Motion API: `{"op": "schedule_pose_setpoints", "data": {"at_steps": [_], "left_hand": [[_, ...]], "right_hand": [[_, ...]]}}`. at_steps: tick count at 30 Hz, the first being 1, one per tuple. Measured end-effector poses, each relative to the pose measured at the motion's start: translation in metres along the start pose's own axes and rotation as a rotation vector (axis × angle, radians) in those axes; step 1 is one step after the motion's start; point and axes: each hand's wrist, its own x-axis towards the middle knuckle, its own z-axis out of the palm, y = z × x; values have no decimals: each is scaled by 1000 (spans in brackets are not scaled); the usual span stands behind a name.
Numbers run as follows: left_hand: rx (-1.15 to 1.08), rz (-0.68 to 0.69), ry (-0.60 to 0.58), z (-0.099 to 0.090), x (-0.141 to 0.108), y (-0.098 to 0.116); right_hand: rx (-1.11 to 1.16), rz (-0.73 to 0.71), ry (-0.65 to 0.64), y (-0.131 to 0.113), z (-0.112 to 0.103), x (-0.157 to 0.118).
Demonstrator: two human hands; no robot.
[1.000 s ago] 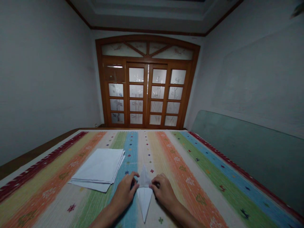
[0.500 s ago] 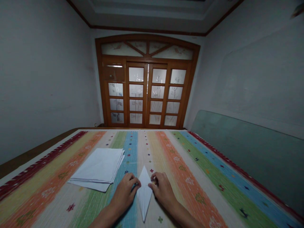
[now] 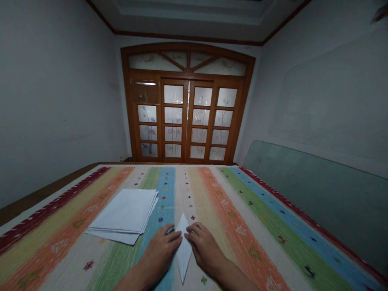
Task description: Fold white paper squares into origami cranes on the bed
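Observation:
A white paper folded into a narrow diamond (image 3: 183,260) lies on the striped cloth, one point toward me and the other away. My left hand (image 3: 162,248) is on its left edge, thumb and fingers bent together at the paper's middle. From the right side, my right hand (image 3: 206,246) meets the same paper, with its thumb and fingertips close together on the right edge. Both hands' fingertips nearly touch over the centre, covering part of the paper. Whether the fingers pinch a layer is too small to tell.
A stack of white square sheets (image 3: 124,212) lies to the left of my left hand. The striped cloth (image 3: 242,230) covers the table. Beyond it stand wooden doors with glass panes (image 3: 188,117), and a pale green panel (image 3: 303,182) is at the right.
Both hands have moved inward over the folded paper, and their fingertips are now closer together at its middle. The stack of sheets has stayed in place.

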Motion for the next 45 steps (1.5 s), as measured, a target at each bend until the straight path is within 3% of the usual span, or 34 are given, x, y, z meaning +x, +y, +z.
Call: {"op": "schedule_pose_setpoints", "data": {"at_steps": [9, 15, 20, 27, 38, 45], "left_hand": [[-135, -64, -97, -10, -2, 1], [-151, -73, -134, -11, -6, -2], [-142, -93, -116, -8, -8, -2], [-98, 44, -91, -13, -5, 3], [-43, 132, -92, -11, -3, 5], [-176, 93, -223, -15, 1, 8]], "right_hand": [[20, -54, -146, -4, -30, -2], [-32, -39, -200, -11, -37, -5], [-35, -39, -226, -10, -37, -7], [-2, -17, -242, -4, -35, -7], [24, 101, -178, 3, -23, -7], [89, 110, -132, 10, -19, -6]]}}
